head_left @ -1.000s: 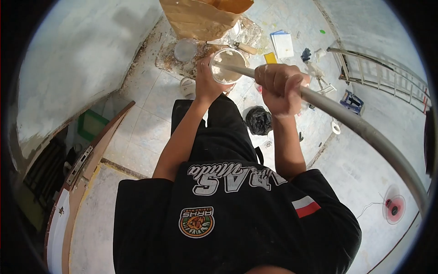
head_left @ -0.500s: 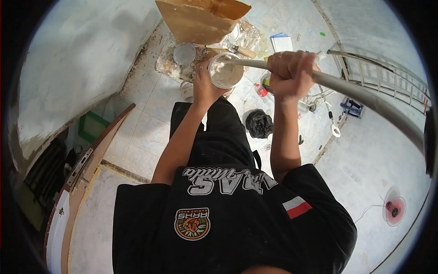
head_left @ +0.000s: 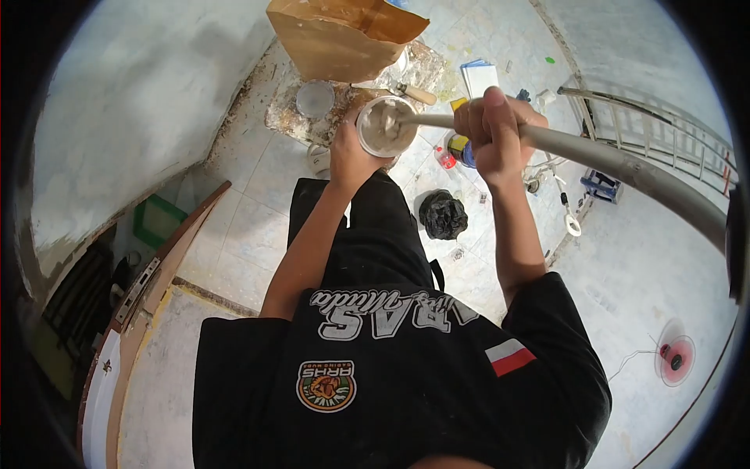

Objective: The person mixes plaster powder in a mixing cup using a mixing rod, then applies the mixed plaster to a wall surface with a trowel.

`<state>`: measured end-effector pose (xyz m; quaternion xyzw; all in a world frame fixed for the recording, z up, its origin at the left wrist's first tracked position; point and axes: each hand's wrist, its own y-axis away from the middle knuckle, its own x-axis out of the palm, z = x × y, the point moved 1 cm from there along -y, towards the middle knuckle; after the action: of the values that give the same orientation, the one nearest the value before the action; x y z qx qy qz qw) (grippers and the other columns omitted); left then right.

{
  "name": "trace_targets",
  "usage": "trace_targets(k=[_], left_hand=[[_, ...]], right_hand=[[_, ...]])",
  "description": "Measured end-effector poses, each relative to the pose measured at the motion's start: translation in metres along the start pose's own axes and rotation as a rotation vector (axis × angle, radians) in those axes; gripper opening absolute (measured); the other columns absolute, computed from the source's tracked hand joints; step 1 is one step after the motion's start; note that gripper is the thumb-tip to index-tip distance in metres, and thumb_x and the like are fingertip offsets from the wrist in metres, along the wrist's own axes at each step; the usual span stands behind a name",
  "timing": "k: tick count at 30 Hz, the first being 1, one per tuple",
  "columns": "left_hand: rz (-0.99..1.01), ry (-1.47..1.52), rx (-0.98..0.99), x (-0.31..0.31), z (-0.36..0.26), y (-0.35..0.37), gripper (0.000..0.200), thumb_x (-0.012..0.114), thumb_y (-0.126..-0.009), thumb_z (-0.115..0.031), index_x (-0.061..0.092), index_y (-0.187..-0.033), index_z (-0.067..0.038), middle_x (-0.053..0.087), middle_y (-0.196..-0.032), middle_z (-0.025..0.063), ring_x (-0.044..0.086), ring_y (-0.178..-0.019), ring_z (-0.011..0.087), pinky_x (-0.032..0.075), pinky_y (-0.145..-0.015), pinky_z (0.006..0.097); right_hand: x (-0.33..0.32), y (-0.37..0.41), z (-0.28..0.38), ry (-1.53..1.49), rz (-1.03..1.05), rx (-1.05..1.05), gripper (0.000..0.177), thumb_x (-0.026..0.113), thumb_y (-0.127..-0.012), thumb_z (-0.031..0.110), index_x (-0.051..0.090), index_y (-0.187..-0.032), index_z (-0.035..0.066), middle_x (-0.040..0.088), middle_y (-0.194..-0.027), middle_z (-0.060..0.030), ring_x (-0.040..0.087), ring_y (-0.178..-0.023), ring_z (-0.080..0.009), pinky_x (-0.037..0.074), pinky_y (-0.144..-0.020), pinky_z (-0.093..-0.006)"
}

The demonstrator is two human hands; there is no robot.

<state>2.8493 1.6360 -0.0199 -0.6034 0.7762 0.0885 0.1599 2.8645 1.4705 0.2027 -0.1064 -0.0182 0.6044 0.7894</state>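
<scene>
My left hand (head_left: 349, 156) is closed around the side of a round white tub (head_left: 378, 152), which is tipped so its inside faces me. Wet, lumpy off-white paste (head_left: 384, 127) lies in it. With fingers wrapped and thumb on top, my right hand (head_left: 497, 137) grips a long grey pole (head_left: 617, 161). The thin end of the pole reaches into the paste; its thick end runs off to the right, close to the camera. Just beyond the tub lies a wooden-handled tool (head_left: 418, 94), its blade partly hidden.
Ahead, an open brown paper bag (head_left: 332, 48) stands on a splattered board (head_left: 283, 109), near a round translucent container (head_left: 316, 98). A black plastic bag (head_left: 444, 214) and a red-labelled bottle (head_left: 445, 159) are on the tiles. A ladder (head_left: 664, 117) and a fan (head_left: 675, 354) are at right.
My right hand has shifted slightly right and turned, thumb now up, moving the pole's end across the tub. The paste looks wetter and smoother. My left hand stays nearly still.
</scene>
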Motion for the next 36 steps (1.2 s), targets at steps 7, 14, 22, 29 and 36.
trace_targets(k=[7,14,22,29,36], left_hand=[[-0.064,0.013,0.096,-0.003,0.001,-0.007,0.104,0.1,-0.058,-0.029,0.046,-0.143,-0.004,0.063,-0.133,0.0198,0.062,-0.122,0.0408,0.052,-0.102,0.0505],[0.012,-0.05,0.155,-0.003,0.007,-0.01,0.102,0.099,-0.058,-0.026,0.047,-0.143,-0.004,0.061,-0.138,0.0177,0.06,-0.125,0.0399,0.052,-0.103,0.0499],[0.065,-0.113,0.104,-0.006,0.006,-0.013,0.105,0.1,-0.058,-0.027,0.046,-0.144,-0.004,0.059,-0.137,0.0175,0.058,-0.127,0.0397,0.051,-0.104,0.0477],[0.086,0.019,0.096,0.003,0.021,-0.017,0.114,0.102,-0.054,-0.034,0.04,-0.145,-0.003,0.061,-0.132,0.0189,0.062,-0.12,0.0393,0.054,-0.098,0.0479],[0.066,0.041,0.158,-0.001,0.015,-0.019,0.112,0.102,-0.053,-0.028,0.043,-0.145,-0.004,0.062,-0.131,0.0172,0.064,-0.118,0.04,0.055,-0.096,0.0475]], right_hand=[[0.02,-0.008,-0.014,-0.298,-0.003,-0.085,0.049,0.044,-0.112,0.029,0.032,-0.066,0.014,0.021,-0.053,0.0053,0.017,-0.044,-0.0092,0.021,-0.045,-0.0334],[-0.005,0.019,0.003,-0.29,0.165,-0.007,0.053,0.042,-0.111,0.025,0.028,-0.061,0.013,0.025,-0.049,0.0024,0.02,-0.042,-0.011,0.021,-0.045,-0.0327],[0.036,0.004,-0.015,-0.188,-0.077,-0.263,0.052,0.049,-0.111,0.028,0.035,-0.063,0.012,0.025,-0.051,0.0036,0.02,-0.043,-0.0092,0.02,-0.043,-0.033],[0.018,0.035,-0.002,-0.32,0.1,-0.155,0.053,0.045,-0.111,0.028,0.031,-0.062,0.013,0.024,-0.049,0.0026,0.019,-0.042,-0.0111,0.022,-0.045,-0.0337],[0.012,0.0,-0.007,-0.113,-0.048,-0.109,0.051,0.047,-0.111,0.023,0.032,-0.062,0.013,0.025,-0.048,0.003,0.021,-0.04,-0.0086,0.019,-0.041,-0.0329]])
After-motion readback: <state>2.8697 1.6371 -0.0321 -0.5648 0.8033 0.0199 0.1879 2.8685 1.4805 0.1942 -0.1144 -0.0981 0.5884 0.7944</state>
